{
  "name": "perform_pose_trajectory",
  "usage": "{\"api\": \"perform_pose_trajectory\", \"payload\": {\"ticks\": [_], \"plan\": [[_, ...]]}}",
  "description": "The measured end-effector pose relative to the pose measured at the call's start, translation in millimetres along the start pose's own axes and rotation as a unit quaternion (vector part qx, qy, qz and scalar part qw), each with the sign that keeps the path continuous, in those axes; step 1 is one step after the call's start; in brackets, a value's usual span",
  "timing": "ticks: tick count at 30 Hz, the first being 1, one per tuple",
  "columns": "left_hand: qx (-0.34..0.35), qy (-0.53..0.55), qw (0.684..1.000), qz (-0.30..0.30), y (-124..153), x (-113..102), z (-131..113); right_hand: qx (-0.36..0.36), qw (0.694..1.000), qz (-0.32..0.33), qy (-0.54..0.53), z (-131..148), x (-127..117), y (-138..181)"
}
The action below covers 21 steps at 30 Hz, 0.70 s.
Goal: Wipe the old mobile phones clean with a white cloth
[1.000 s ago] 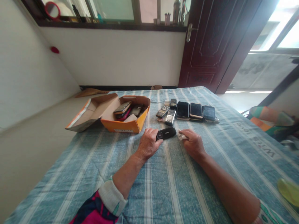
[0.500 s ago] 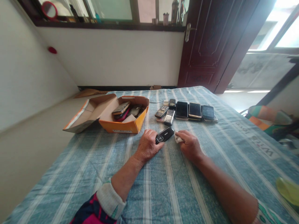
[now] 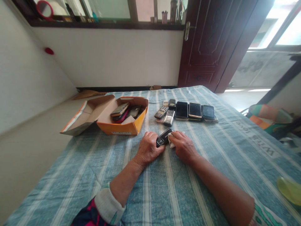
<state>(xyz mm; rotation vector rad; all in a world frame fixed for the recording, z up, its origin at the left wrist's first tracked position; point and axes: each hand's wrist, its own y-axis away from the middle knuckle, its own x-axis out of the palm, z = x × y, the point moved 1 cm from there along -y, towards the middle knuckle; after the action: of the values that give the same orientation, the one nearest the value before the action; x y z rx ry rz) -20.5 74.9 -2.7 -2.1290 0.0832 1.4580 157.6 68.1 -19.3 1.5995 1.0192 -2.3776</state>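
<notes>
My left hand (image 3: 148, 147) rests on the striped cloth and grips one end of a small black phone (image 3: 162, 138). My right hand (image 3: 183, 147) is closed on a small white cloth (image 3: 171, 144) and presses it against the phone's other end. Both hands meet over the phone in the middle of the table. Just beyond them lies a row of several phones (image 3: 185, 110), keypad ones on the left and touchscreen ones on the right.
An open orange cardboard box (image 3: 122, 126) with more phones stands at the left, its lid folded outward. The blue striped tablecloth (image 3: 164, 191) covers the table. A dark door (image 3: 207, 44) and a window ledge are behind. A yellow-green object (image 3: 290, 190) lies at the right edge.
My right hand has slid left with the white cloth onto the black phone. The phone has tilted more upright in my left hand's grip.
</notes>
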Motion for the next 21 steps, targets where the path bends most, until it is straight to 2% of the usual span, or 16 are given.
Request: {"api": "perform_pose_trajectory", "payload": {"ticks": [4, 6, 10, 13, 17, 21], "plan": [[-0.002, 0.004, 1.000, -0.003, 1, -1, -1, 0.063, 0.998, -0.012, 0.006, -14, 0, 0], [-0.001, 0.008, 1.000, -0.005, 1, -1, -1, 0.062, 0.997, -0.042, -0.002, -12, -2, 0], [0.006, 0.020, 1.000, -0.012, 1, 3, 0, -0.027, 0.996, -0.079, -0.029, 9, -5, 0], [0.012, 0.027, 0.999, -0.027, 1, 4, 0, -0.079, 0.995, -0.050, -0.036, 19, -5, -1], [0.012, 0.026, 0.999, -0.022, 2, 3, -2, -0.012, 0.999, -0.046, -0.011, 5, -3, -3], [0.013, 0.023, 0.999, -0.019, 2, 1, -4, 0.059, 0.996, -0.069, -0.008, -12, -3, -2]]}}
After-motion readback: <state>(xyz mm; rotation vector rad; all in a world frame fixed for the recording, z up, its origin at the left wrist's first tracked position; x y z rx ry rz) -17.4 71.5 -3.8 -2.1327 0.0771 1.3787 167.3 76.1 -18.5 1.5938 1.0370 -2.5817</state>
